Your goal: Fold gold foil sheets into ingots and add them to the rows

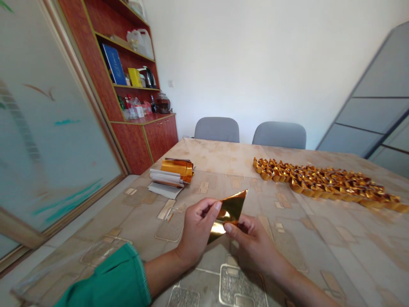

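Observation:
A shiny gold foil paper (234, 207), folded to pointed corners, is held up above the table between both hands. My left hand (198, 228) pinches its left edge with thumb and fingers. On the lower right side, my right hand (252, 234) grips the same paper, its thumb lying across the front and the other fingers behind. Farther off to the left lies a stack of gold and white paper sheets (177, 170), curled and loosely piled. Many folded gold paper pieces (329, 181) stand in packed rows at the right.
A patterned cloth covers the table (220, 162). Behind its far edge stand two grey chairs (217, 129) (279, 134). At the left are a red-brown shelf cabinet (131, 140) with jugs and bottles, and a frosted sliding door (57, 128). Grey panels (367, 106) rise at the right.

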`<state>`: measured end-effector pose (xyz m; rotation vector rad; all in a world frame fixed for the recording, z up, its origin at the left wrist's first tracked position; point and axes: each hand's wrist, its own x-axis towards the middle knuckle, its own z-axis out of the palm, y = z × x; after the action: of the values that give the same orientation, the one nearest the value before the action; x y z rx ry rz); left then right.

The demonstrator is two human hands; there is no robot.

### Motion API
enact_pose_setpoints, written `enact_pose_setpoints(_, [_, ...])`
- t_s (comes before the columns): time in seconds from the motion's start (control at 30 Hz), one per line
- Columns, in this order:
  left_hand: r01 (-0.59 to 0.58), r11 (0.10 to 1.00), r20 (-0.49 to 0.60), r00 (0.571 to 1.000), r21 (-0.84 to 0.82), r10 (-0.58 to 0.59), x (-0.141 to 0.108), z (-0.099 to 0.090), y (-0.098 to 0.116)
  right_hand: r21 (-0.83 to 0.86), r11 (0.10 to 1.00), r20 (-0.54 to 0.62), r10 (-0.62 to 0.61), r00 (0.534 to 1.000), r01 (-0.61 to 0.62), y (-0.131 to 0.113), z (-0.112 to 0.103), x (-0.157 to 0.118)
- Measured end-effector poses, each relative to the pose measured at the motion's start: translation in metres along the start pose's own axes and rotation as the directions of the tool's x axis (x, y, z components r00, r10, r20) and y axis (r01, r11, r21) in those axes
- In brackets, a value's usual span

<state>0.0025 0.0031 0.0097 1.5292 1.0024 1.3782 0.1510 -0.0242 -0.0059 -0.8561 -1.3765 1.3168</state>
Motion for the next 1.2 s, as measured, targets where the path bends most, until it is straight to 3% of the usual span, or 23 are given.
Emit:
enact_pose_setpoints(0.1, [0.024, 0.997, 0.036, 0.999, -0.071, -0.022, 0.004, 0.0, -0.004, -0.008, 1.0, -0.021, 0.028, 0.999, -0.028, 0.002, -0.003, 0.001])
enact_pose_setpoints(0.2, [-0.065, 0.997, 0.061, 0.996, -0.044, 0.068, 0.008, -0.004, -0.004, -0.039, 0.998, -0.056, 0.053, 0.997, -0.055, 0.002, -0.007, 0.002])
enact_pose_setpoints(0.3, [-0.126, 0.992, 0.2, 0.972, -0.001, 0.123, 0.007, -0.007, 0.0, -0.043, 0.999, -0.077, 0.029, 0.997, -0.032, -0.004, -0.01, 0.003])
enact_pose_setpoints(0.4, [-0.027, 0.997, 0.287, 0.957, -0.076, 0.048, 0.002, -0.004, 0.005, -0.054, 0.999, -0.102, 0.003, 0.995, -0.009, -0.013, -0.01, 0.003])
enact_pose_setpoints(0.63, [0.209, 0.947, 0.306, 0.943, -0.242, -0.129, 0.0, 0.0, 0.002, -0.047, 0.999, -0.096, -0.009, 0.995, 0.004, -0.023, -0.009, 0.004])
enact_pose_setpoints(0.8, [0.271, 0.919, 0.338, 0.926, -0.286, -0.167, 0.006, -0.01, 0.001, -0.195, 0.98, -0.127, 0.018, 0.992, -0.042, -0.026, -0.03, 0.005])
enact_pose_setpoints(1.0, [0.292, 0.935, 0.341, 0.916, -0.199, -0.213, 0.011, -0.018, -0.002, -0.223, 0.97, -0.291, 0.03, 0.956, -0.099, -0.025, -0.057, 0.007])
enact_pose_setpoints(1.07, [0.298, 0.935, 0.348, 0.912, -0.195, -0.218, 0.011, -0.016, -0.003, -0.238, 0.965, -0.261, 0.045, 0.964, -0.109, -0.024, -0.054, 0.006])
enact_pose_setpoints(1.2, [0.368, 0.888, 0.454, 0.864, -0.276, -0.217, 0.009, -0.011, -0.004, -0.193, 0.974, -0.083, 0.102, 0.991, -0.116, -0.019, -0.034, 0.001])
